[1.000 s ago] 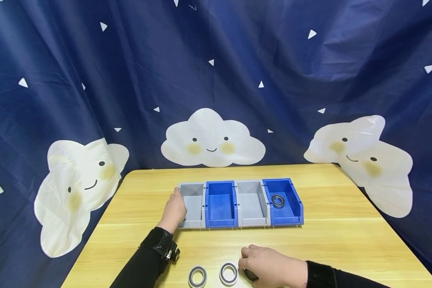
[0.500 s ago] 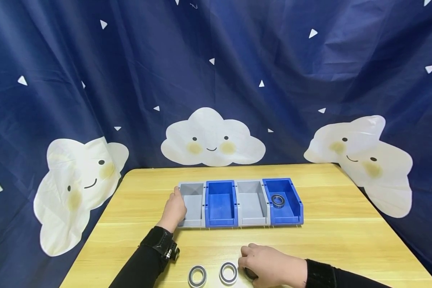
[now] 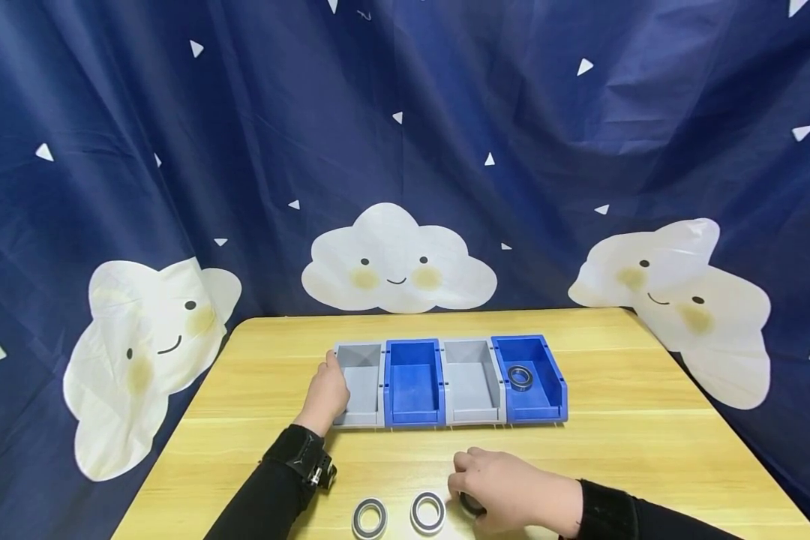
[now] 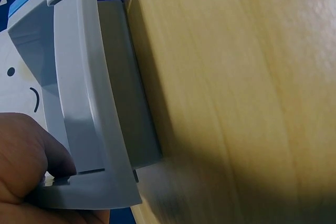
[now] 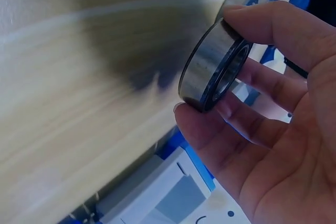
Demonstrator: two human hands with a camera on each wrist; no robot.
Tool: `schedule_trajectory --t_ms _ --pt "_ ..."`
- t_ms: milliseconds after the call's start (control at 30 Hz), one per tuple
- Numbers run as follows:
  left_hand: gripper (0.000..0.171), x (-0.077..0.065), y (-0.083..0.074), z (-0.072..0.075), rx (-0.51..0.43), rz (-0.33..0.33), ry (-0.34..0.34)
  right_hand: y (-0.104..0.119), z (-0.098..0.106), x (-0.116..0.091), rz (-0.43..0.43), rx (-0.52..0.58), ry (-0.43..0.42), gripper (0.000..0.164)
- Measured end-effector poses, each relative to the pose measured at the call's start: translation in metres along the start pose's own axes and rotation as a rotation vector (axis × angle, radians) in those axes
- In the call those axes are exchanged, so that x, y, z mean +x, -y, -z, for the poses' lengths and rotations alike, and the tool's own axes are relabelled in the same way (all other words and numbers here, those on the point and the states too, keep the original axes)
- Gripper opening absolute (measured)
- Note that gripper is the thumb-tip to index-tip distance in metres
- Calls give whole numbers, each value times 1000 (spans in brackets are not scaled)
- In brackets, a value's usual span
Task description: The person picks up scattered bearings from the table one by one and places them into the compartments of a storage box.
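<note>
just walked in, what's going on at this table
A person is handling ring-shaped bearings. The right hand pinches a dark-faced ring between thumb and fingers, while the left hand grips the side of the leftmost grey bin. Two similar rings lie on the table, and another ring sits in the rightmost blue bin.

A yellow wood-grained table (image 3: 648,427) spreads beneath the right hand (image 3: 513,489); beyond it hangs a navy fabric curtain (image 3: 445,75) bearing smiling white clouds (image 3: 394,240).
</note>
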State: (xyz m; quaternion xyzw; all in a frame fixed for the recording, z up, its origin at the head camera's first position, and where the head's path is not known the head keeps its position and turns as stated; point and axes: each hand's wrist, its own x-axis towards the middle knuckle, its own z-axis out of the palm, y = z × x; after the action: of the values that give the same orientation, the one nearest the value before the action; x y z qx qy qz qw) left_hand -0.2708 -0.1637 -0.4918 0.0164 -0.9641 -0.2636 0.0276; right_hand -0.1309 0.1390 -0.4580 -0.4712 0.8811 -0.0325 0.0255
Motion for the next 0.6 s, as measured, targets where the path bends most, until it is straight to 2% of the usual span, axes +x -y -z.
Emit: schedule_trajectory --t_ms 233,600 --pt "68 0 0 1 3 -1 6 -5 10 -2 10 -37 -62 35" --pt "68 0 0 0 6 5 12 -15 29 0 -41 8 -15 38"
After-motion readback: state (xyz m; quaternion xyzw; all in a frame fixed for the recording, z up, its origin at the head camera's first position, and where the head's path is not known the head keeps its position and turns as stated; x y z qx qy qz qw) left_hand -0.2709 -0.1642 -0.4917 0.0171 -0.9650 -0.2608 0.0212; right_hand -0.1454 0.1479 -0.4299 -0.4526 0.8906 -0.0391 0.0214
